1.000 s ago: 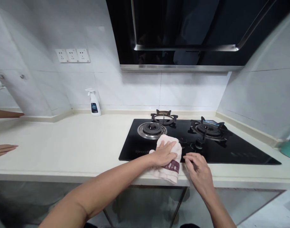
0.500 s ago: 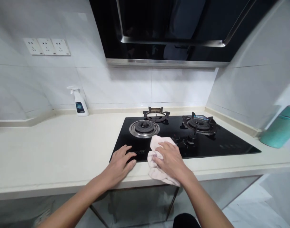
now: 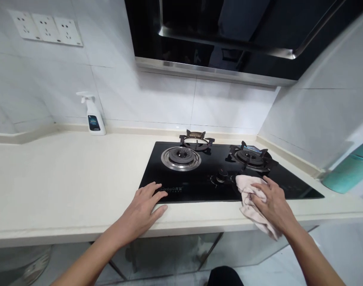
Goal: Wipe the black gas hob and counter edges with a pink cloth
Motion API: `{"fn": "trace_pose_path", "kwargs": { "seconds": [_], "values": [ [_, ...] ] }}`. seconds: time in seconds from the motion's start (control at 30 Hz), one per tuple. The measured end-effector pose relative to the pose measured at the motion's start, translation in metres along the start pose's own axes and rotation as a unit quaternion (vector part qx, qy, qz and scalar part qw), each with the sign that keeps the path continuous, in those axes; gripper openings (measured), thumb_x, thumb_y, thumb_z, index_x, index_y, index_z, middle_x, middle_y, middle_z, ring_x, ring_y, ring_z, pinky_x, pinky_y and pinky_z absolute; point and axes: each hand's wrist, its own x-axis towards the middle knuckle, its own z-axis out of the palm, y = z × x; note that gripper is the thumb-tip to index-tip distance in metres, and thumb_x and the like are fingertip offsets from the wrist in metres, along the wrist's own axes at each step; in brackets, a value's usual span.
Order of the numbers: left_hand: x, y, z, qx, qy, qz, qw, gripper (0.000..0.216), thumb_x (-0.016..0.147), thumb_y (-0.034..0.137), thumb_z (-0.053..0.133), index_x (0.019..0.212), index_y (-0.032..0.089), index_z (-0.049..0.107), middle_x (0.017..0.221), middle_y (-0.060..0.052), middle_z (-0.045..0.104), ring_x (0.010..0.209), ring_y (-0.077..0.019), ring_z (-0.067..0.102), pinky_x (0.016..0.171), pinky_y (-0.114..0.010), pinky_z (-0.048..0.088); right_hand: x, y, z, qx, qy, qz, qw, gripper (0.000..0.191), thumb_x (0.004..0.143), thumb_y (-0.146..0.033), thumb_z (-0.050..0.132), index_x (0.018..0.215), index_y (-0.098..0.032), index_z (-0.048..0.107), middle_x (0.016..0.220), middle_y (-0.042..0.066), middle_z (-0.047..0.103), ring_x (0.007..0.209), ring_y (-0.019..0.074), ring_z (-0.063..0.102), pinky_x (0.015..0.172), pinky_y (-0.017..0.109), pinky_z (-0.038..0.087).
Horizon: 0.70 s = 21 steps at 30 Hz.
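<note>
My right hand (image 3: pixel 272 204) presses down on a crumpled pale pink cloth (image 3: pixel 251 200), which lies over the front right of a black glass gas hob (image 3: pixel 193 194) and hangs past the counter's front edge. My left hand (image 3: pixel 141 212) rests open and holds nothing, its fingertips at the hob's front edge. Between my hands sit the hob's control knobs (image 3: pixel 222 175). A ring burner (image 3: pixel 180 158) stands at the left, a second burner with a black grate (image 3: pixel 251 157) at the right, and a small trivet (image 3: pixel 196 139) at the back.
A white spray bottle (image 3: pixel 92 117) stands on the cream countertop (image 3: pixel 65 178) by the tiled wall. A teal cylindrical container (image 3: pixel 349 172) sits at the right. A black range hood (image 3: pixel 211 39) hangs above the hob, and a wall socket panel (image 3: pixel 46 29) is at upper left.
My right hand and the cloth have slid rightward along the hob's front. My left hand stays near the front edge. The view has shifted slightly, and the knobs now show uncovered.
</note>
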Motion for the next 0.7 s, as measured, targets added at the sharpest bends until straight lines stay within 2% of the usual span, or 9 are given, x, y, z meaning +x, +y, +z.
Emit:
{"fn": "trace_pose_path", "kwargs": {
  "seconds": [0.07, 0.17, 0.27, 0.37, 0.43, 0.53, 0.7],
  "values": [
    [-0.001, 0.0, 0.001, 0.003, 0.005, 0.003, 1.0, 0.035, 0.104, 0.04, 0.053, 0.133, 0.025, 0.066, 0.149, -0.014, 0.058, 0.144, -0.0355, 0.049, 0.113, -0.058, 0.047, 0.008, 0.013, 0.001, -0.024, -0.027, 0.024, 0.999, 0.046, 0.092, -0.049, 0.047, 0.121, -0.022, 0.071, 0.14, 0.015, 0.061, 0.134, 0.0352, 0.054, 0.11, 0.052, 0.043],
    [-0.001, 0.0, 0.003, 0.004, 0.013, 0.005, 1.0, 0.035, 0.104, 0.04, 0.053, 0.134, 0.025, 0.066, 0.149, -0.014, 0.059, 0.144, -0.0354, 0.049, 0.114, -0.058, 0.046, 0.024, 0.023, 0.0, -0.048, -0.089, 0.082, 0.991, 0.046, 0.093, -0.048, 0.046, 0.126, -0.025, 0.069, 0.136, 0.011, 0.067, 0.123, 0.0334, 0.061, 0.104, 0.048, 0.047],
    [-0.001, 0.0, 0.005, 0.004, 0.015, 0.003, 1.0, 0.034, 0.104, 0.039, 0.054, 0.133, 0.025, 0.066, 0.149, -0.014, 0.058, 0.144, -0.0351, 0.048, 0.115, -0.057, 0.045, 0.042, 0.027, -0.001, -0.083, -0.121, 0.13, 0.981, 0.049, 0.095, -0.045, 0.045, 0.133, -0.026, 0.067, 0.142, 0.011, 0.064, 0.125, 0.0348, 0.06, 0.101, 0.048, 0.049],
    [0.0, 0.0, 0.006, 0.0, 0.015, 0.002, 1.0, 0.034, 0.103, 0.039, 0.055, 0.133, 0.025, 0.066, 0.149, -0.013, 0.059, 0.144, -0.0349, 0.049, 0.115, -0.057, 0.044, 0.062, 0.029, -0.001, -0.125, -0.155, 0.167, 0.966, 0.056, 0.097, -0.044, 0.042, 0.148, -0.027, 0.057, 0.151, 0.011, 0.057, 0.129, 0.0377, 0.059, 0.1, 0.052, 0.049],
    [0.0, 0.0, 0.006, -0.001, 0.02, 0.002, 1.0, 0.035, 0.103, 0.039, 0.055, 0.133, 0.024, 0.067, 0.148, -0.014, 0.06, 0.143, -0.0352, 0.049, 0.115, -0.057, 0.044, 0.074, 0.028, -0.001, -0.139, -0.18, 0.172, 0.958, 0.058, 0.098, -0.043, 0.042, 0.152, -0.028, 0.054, 0.156, 0.011, 0.054, 0.13, 0.0383, 0.058, 0.101, 0.054, 0.049],
    [0.0, 0.0, 0.006, 0.001, 0.027, 0.003, 1.0, 0.035, 0.103, 0.039, 0.055, 0.132, 0.024, 0.067, 0.147, -0.014, 0.061, 0.143, -0.0355, 0.05, 0.114, -0.057, 0.045, 0.08, 0.023, -0.002, -0.145, -0.194, 0.164, 0.956, 0.053, 0.096, -0.04, 0.047, 0.146, -0.028, 0.06, 0.154, 0.01, 0.057, 0.128, 0.0367, 0.061, 0.101, 0.051, 0.049],
    [0.0, -0.001, 0.008, 0.007, 0.029, 0.007, 1.0, 0.034, 0.103, 0.039, 0.055, 0.132, 0.025, 0.067, 0.147, -0.014, 0.061, 0.142, -0.0356, 0.051, 0.113, -0.057, 0.046, 0.05, 0.002, -0.01, -0.158, -0.171, 0.117, 0.965, 0.044, 0.097, -0.036, 0.048, 0.135, -0.025, 0.068, 0.141, 0.01, 0.065, 0.119, 0.0329, 0.064, 0.094, 0.043, 0.049]
  ]
}}
